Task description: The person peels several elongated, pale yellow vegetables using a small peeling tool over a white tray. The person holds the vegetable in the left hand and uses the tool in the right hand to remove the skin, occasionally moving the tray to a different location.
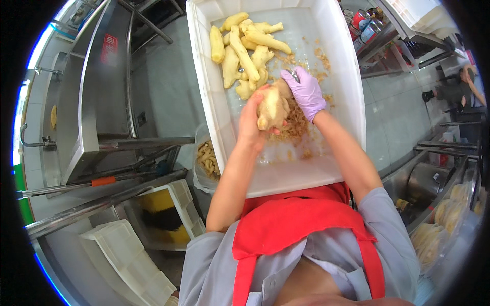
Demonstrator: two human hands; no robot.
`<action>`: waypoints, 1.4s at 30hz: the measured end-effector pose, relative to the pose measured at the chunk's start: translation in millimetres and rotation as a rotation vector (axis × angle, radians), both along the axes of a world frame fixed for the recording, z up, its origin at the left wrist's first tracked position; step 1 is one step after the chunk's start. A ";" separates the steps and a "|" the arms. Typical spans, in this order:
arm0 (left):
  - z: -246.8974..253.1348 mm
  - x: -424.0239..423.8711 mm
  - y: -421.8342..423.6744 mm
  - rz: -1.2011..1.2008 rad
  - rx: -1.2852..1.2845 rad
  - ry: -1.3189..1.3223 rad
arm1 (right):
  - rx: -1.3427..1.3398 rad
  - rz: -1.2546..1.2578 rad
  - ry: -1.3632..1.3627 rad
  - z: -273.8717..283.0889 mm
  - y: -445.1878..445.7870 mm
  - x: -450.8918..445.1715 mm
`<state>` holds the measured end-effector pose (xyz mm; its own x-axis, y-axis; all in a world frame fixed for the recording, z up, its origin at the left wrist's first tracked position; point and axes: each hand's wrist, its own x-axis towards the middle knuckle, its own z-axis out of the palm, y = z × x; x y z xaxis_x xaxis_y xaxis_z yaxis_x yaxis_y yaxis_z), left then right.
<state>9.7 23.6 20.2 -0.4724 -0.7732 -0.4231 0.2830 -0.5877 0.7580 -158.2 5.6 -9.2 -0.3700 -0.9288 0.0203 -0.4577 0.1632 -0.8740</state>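
My bare left hand [254,120] is closed around a large, partly peeled ginger root [272,107], held above a white plastic tub [206,103]. In a lilac disposable glove, my right hand [304,91] grips a small metal tool [294,75], mostly hidden by the fingers, against the root's upper right side. Its exact kind cannot be told. Peeled ginger roots [241,53] lie piled at the tub's far left. Brown peel scraps [296,122] are heaped beneath my hands, with more scattered to the right.
Left of the tub stands a clear-lined container of unpeeled ginger [207,160]. Steel sinks and rails [115,143] run along the left, above white plastic crates [130,256]. Cans [361,21] fill a shelf at upper right. Another person [455,93] is at the far right.
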 end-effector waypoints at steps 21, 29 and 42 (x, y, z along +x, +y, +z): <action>-15.6 5.9 -9.4 0.149 0.117 0.022 | -0.381 0.316 0.179 -27.3 11.8 16.5; -19.1 9.2 -14.1 0.143 0.158 0.020 | -0.422 0.300 0.152 -28.0 16.7 21.4; -13.3 1.7 -10.0 0.083 0.087 -0.086 | -0.394 0.235 0.166 -35.4 7.9 18.5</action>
<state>11.4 13.6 6.9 -0.3674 -0.7666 -0.5266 0.2700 -0.6297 0.7284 -139.7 13.4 -44.5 -0.1137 -0.8964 0.4285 -0.5809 -0.2899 -0.7606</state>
